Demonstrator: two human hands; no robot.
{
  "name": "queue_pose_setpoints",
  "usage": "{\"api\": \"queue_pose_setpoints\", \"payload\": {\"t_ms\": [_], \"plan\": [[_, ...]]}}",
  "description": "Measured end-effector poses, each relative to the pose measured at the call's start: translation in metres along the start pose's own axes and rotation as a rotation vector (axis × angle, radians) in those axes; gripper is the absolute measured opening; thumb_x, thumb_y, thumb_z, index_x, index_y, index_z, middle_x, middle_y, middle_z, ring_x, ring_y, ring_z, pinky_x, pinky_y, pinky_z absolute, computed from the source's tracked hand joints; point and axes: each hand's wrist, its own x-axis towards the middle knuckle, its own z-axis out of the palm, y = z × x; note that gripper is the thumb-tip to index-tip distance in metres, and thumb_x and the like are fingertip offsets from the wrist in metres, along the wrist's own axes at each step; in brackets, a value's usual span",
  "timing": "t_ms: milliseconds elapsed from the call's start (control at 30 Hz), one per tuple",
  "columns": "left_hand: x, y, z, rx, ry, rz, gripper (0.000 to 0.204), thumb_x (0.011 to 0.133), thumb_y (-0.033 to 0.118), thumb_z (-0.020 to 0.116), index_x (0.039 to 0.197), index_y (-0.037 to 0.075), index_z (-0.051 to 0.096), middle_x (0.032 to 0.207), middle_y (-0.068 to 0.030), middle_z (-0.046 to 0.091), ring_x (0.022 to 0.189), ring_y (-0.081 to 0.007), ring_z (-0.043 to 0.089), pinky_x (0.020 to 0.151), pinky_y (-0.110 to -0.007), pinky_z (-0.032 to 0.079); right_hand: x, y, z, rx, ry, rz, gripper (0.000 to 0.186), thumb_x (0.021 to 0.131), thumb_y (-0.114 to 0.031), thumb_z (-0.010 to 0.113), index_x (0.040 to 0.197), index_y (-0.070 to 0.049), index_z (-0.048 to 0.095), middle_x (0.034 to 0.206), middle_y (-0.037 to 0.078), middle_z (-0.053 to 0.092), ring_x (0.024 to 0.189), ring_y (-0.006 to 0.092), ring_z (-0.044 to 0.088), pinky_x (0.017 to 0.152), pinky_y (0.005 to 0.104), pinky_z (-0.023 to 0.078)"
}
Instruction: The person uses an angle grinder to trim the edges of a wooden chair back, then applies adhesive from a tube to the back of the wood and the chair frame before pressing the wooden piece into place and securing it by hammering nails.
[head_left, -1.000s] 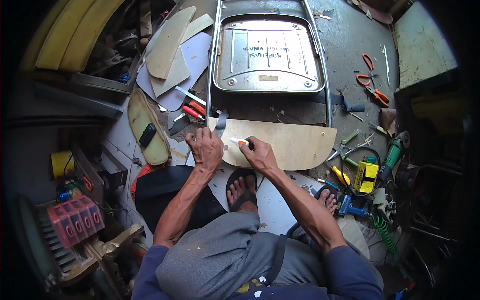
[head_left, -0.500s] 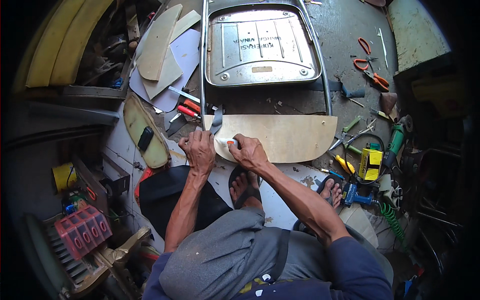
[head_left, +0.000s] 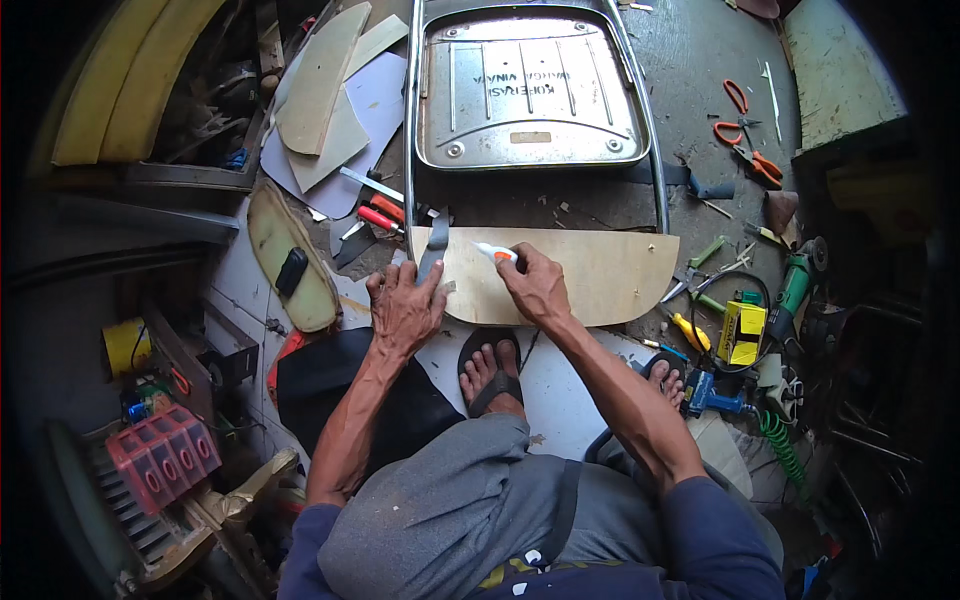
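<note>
A pale plywood board [head_left: 590,280], straight along its far edge and rounded at the near corners, lies across the tubes of a metal chair frame [head_left: 660,190]. My right hand [head_left: 540,292] grips a small white glue bottle [head_left: 484,249] with an orange part, its narrow nozzle pointing left above the board. Fingers spread, my left hand [head_left: 406,312] rests at the board's left end. Its index fingertip touches a dark grey strip [head_left: 437,238] that crosses the board there. A small grey patch shows on the wood beside that hand.
Beyond the board is the chair's metal panel [head_left: 530,90]. Red-handled tools [head_left: 380,218] and plywood offcuts [head_left: 318,90] lie left. On the right are orange-handled pliers [head_left: 757,165], a green angle grinder [head_left: 797,280], a yellow box [head_left: 742,332] and a blue air tool [head_left: 708,392].
My right hand has lifted the glue bottle away from the board's left end, moving right and farther off. My left hand has uncurled, its fingers now spread near the strip.
</note>
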Motion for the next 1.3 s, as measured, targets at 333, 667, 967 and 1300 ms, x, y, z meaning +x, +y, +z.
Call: {"api": "queue_pose_setpoints", "payload": {"t_ms": [333, 667, 967, 1300], "plan": [[0.023, -0.003, -0.002, -0.066, -0.126, -0.002, 0.041, 0.088, 0.038, 0.064, 0.118, 0.01, 0.067, 0.098, -0.0077, 0.054, 0.1, -0.0241, 0.049, 0.085, -0.044, 0.029, 0.004, -0.005, -0.016, 0.062, -0.035, 0.07, 0.041, 0.089, -0.038, 0.062, 0.099, 0.002, 0.068, 0.071, 0.017, 0.065, 0.064, 0.0258, 0.065, 0.062, 0.0391, 0.049], [0.111, -0.012, 0.004, 0.151, -0.311, -0.098, 0.044, 0.08, 0.038, 0.074, 0.111, 0.007, 0.071, 0.129, -0.0135, 0.052, 0.118, -0.0332, 0.041, 0.098, -0.052, 0.028, 0.01, 0.011, -0.012, 0.101, -0.074, 0.135, 0.044, 0.089, -0.04, 0.062, 0.099, 0.002, 0.068, 0.071, 0.015, 0.065, 0.065, 0.0238, 0.063, 0.064, 0.038, 0.049], [0.12, -0.022, 0.017, 0.142, -0.429, -0.003, 0.034, 0.078, 0.034, 0.077, 0.1, 0.008, 0.076, 0.112, -0.0123, 0.06, 0.114, -0.0324, 0.047, 0.092, -0.049, 0.034, 0.01, 0.016, -0.014, 0.121, -0.062, 0.136, 0.044, 0.089, -0.04, 0.061, 0.1, 0.002, 0.068, 0.071, 0.015, 0.065, 0.065, 0.0242, 0.063, 0.064, 0.0382, 0.049], [0.125, -0.04, 0.022, -0.188, -0.26, 0.034, 0.027, 0.071, 0.029, 0.082, 0.086, 0.011, 0.069, 0.088, -0.0056, 0.066, 0.092, -0.0267, 0.061, 0.084, -0.047, 0.036, 0.004, 0.017, -0.01, 0.123, -0.089, 0.154, 0.044, 0.088, -0.039, 0.061, 0.103, 0.001, 0.068, 0.073, 0.017, 0.066, 0.067, 0.0261, 0.064, 0.065, 0.039, 0.049]]}}
